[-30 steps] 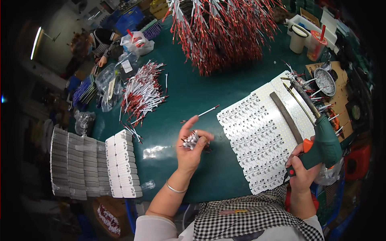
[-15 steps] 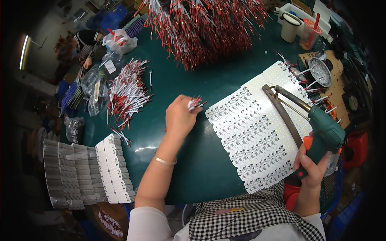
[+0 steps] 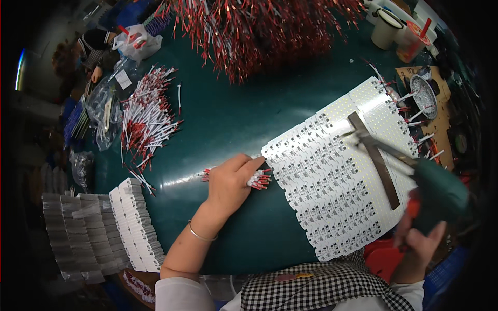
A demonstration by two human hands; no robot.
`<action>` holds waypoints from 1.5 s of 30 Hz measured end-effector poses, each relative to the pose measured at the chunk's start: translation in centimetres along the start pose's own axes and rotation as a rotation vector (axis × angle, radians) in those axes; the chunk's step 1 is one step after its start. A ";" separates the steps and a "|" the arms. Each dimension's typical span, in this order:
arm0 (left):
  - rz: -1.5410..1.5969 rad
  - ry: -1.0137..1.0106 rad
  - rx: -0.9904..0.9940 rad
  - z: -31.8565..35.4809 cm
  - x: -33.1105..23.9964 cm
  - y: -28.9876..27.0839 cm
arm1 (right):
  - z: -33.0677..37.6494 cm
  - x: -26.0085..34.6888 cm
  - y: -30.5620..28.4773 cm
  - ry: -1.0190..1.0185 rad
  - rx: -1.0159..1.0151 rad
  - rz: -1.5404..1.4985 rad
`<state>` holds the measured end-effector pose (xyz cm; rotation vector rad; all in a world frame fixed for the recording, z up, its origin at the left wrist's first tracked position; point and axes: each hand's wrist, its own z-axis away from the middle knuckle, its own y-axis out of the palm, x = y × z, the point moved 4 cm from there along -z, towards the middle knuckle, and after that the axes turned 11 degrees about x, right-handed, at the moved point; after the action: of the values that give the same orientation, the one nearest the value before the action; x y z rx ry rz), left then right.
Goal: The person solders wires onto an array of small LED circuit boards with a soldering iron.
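Observation:
My left hand is closed around a small bundle of short red-and-white wires. Its fingertips are at the upper left edge of a sheet of white circuit boards, which lies aslant on the green table. In my right hand is a green soldering gun, smeared by motion. The gun's metal front reaches over the sheet, above a dark flat bar lying across the boards. Whether the tip touches anything I cannot tell.
A loose wire pile lies left, with stacked boards nearer me. A large mass of red-and-white wires fills the far side. At right stand a mug, a plastic cup and a small bowl. Another person sits far left.
My left hand has come nearer with the wires, up to the sheet's edge. My right hand has shifted right and nearer with the soldering gun, off the bar. The whole view has shifted slightly.

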<state>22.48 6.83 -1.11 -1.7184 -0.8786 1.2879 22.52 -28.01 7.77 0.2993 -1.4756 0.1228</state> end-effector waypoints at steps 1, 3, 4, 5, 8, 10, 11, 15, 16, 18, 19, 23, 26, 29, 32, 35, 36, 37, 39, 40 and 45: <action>-0.003 -0.005 -0.016 0.2 0.0 0.1 | -0.5 -1.0 1.2 0.101 0.057 -0.019; -0.033 0.037 -0.045 0.3 0.1 0.2 | -1.7 -3.0 2.8 0.250 0.195 -0.033; -0.067 0.092 -0.070 0.2 -0.1 0.3 | -1.7 -4.1 3.3 0.267 0.179 -0.048; -0.061 0.086 -0.066 0.1 -0.1 0.4 | -2.0 -4.4 4.0 0.274 0.180 -0.063; -0.121 0.115 -0.099 0.1 -0.2 0.3 | -2.7 -4.9 4.9 0.288 0.191 -0.069; -0.143 0.159 -0.114 0.0 -0.1 0.4 | -3.1 -5.1 5.2 0.295 0.197 -0.058; -0.137 0.156 -0.111 -0.1 0.1 0.5 | -3.2 -5.1 5.3 0.297 0.190 -0.057; -0.118 0.178 -0.079 -0.1 0.6 1.0 | -3.5 -5.4 5.5 0.350 0.202 -0.057; -0.107 0.175 -0.050 0.0 0.6 1.0 | -3.4 -5.5 5.5 0.357 0.201 -0.058; -0.100 0.187 -0.065 0.1 0.8 1.0 | -3.1 -5.7 5.4 0.366 0.194 -0.005; -0.097 0.203 -0.087 0.0 0.8 1.0 | -3.0 -5.9 5.4 0.372 0.195 -0.006; -0.070 0.187 -0.078 -0.1 1.0 1.2 | -3.3 -6.8 5.1 0.270 0.309 0.138; -0.053 0.167 -0.056 0.0 1.0 1.3 | -3.6 -7.4 5.3 0.267 0.448 0.222; -0.042 0.160 -0.073 0.0 1.0 1.4 | -3.7 -8.0 5.7 0.247 0.535 0.286; 0.000 0.139 -0.061 0.0 1.0 1.5 | -3.8 -8.1 6.1 0.224 0.584 0.319; 0.017 0.130 -0.052 -0.1 1.2 1.7 | -3.8 -8.5 6.4 0.208 0.608 0.329; 0.031 0.136 -0.052 -0.2 1.2 1.7 | -3.8 -8.5 6.5 0.181 0.612 0.336; 0.047 0.142 -0.052 -0.2 1.2 1.7 | -3.8 -8.4 6.6 0.182 0.612 0.337; 0.066 0.145 -0.045 -0.3 1.2 1.6 | -3.7 -8.5 6.7 0.259 0.567 0.339; 0.084 0.147 -0.037 -0.3 1.2 1.5 | -3.8 -8.4 6.8 0.260 0.566 0.340; 0.119 0.095 -0.006 -0.5 1.1 1.3 | -3.8 -8.4 7.1 0.283 0.562 0.352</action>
<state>23.30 7.15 -2.68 -1.8451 -0.7355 1.2697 23.49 -19.29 0.09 0.4501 -1.1771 0.8389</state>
